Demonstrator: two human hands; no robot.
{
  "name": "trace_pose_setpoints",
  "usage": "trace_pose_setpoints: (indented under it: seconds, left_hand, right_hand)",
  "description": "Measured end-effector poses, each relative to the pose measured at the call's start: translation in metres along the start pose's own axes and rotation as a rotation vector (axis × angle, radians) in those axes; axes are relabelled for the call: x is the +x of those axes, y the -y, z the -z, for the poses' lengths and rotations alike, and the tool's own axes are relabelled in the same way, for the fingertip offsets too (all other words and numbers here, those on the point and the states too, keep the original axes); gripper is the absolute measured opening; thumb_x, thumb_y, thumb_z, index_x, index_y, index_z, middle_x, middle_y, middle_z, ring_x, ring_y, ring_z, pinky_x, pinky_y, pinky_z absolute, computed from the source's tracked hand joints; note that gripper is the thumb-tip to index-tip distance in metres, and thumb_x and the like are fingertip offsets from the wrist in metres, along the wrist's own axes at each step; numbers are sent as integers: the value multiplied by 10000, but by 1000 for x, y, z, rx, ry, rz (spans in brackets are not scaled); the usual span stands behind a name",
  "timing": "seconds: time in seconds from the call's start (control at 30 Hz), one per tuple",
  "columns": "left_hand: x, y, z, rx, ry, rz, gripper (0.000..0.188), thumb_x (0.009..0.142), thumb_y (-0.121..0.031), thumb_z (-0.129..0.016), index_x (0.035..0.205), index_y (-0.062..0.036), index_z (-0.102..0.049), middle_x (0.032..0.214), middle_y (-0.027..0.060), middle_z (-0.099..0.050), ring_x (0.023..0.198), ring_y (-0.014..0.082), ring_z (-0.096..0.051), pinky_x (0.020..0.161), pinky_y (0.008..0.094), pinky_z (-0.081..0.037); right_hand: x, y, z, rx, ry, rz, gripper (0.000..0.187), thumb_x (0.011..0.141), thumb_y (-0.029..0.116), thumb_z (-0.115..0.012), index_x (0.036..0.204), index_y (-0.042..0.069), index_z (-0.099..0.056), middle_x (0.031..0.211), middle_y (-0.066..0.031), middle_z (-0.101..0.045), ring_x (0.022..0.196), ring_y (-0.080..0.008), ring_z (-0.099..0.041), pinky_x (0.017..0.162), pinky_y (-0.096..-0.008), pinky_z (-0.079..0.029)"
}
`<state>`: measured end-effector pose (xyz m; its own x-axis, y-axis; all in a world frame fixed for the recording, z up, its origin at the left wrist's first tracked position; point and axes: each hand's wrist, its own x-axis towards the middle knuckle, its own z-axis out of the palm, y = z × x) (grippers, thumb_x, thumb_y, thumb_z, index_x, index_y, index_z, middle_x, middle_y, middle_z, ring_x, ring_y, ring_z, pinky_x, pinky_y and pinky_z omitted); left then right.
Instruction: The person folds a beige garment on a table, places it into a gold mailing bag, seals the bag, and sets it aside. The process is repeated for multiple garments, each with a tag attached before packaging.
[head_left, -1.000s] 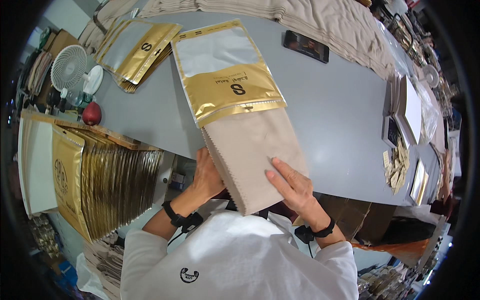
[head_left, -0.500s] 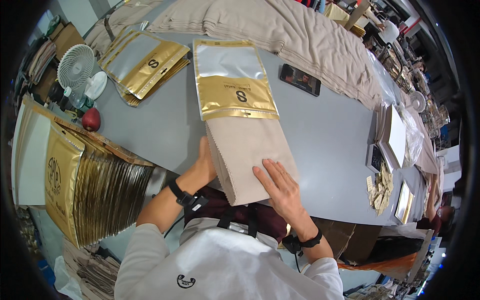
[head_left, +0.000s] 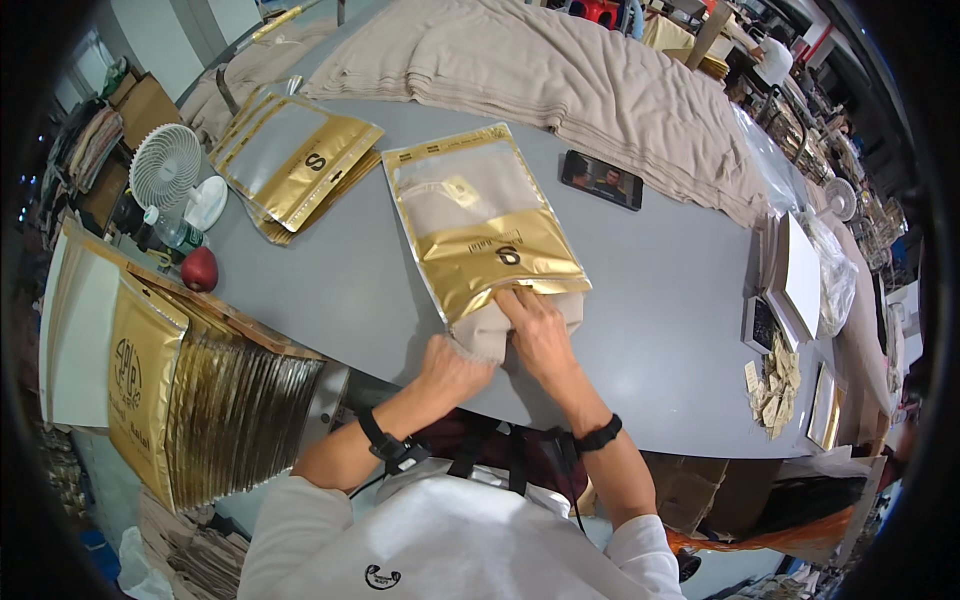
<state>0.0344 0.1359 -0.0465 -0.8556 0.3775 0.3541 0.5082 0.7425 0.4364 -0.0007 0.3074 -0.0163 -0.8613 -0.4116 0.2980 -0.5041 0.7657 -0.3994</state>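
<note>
1. I see the gold pouch (head_left: pixel 487 235) lying flat on the grey worktop (head_left: pixel 660 300), centre of the scene, its clear window toward the far side and its open mouth toward the near edge.
2. Folded beige cloth (head_left: pixel 487 330) sits mostly inside the pouch; a short end sticks out of the mouth on the near side.
3. Left hand (head_left: pixel 452 370) rests on the near left corner of the protruding cloth, grip curled closed over the fabric.
4. Right hand (head_left: pixel 540 335) lies flat on the cloth at the pouch mouth, fingertips (head_left: pixel 512 298) tucked just under the gold edge. Whether this grip pinches anything, I cannot tell.
5. Far left: a stack of gold pouches (head_left: pixel 295 160), well apart from the hands.
6. Near left: a row of gold pouches standing on edge (head_left: pixel 215 405), beside the worktop.
7. Left edge: small white fan (head_left: pixel 165 165), and a red round object (head_left: pixel 199 269) near it.
8. Far side: long pile of beige cloth (head_left: pixel 560 80); a dark phone (head_left: pixel 601 180) lies just near of it.
</note>
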Motion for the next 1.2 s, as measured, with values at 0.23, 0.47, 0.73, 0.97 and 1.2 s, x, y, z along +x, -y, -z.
trace_pose_setpoints:
  seconds: [0.23,0.47,0.73,0.97,1.2]
  left_hand:
    - [-20,-14,10,19,40,152,219,919,-276,-696,991,-72,-732,773,183,-707,640,419,-682,572,537,-528]
    - [-35,0,13,-95,32,94,153,835,-175,-738,939,-64,-753,766,179,-714,650,414,-699,569,493,-552]
    - [-35,-10,38,-436,-506,53,248,852,-51,-769,1066,-1,-652,979,141,-657,772,251,-665,663,363,-552]
    - [10,-17,58,-263,-543,-54,484,921,-105,-745,1368,5,-594,1310,191,-598,1087,277,-603,833,333,-535]
    - [48,28,85,-1212,-366,550,648,1108,-463,-487,1582,-28,-401,1473,175,-528,1206,226,-593,959,382,-542]
  right_hand:
    - [-16,-6,0,-45,1,67,501,737,-80,-633,1213,74,-643,992,-146,-683,909,-371,-693,788,-485,-572]
    - [-29,-3,11,-19,-53,80,519,706,-54,-674,1210,70,-651,1033,-140,-697,982,-365,-693,848,-478,-571]
    - [-25,24,27,380,-341,-62,503,690,-92,-659,1177,32,-682,999,-163,-694,891,-413,-687,774,-425,-583]
    - [-42,41,35,990,-547,-676,120,950,-46,-578,898,11,-670,754,-45,-624,651,-134,-594,590,-337,-488]
    - [-69,1,31,251,-527,-147,130,838,71,-735,933,-14,-716,906,-165,-707,698,-321,-669,638,-385,-535]
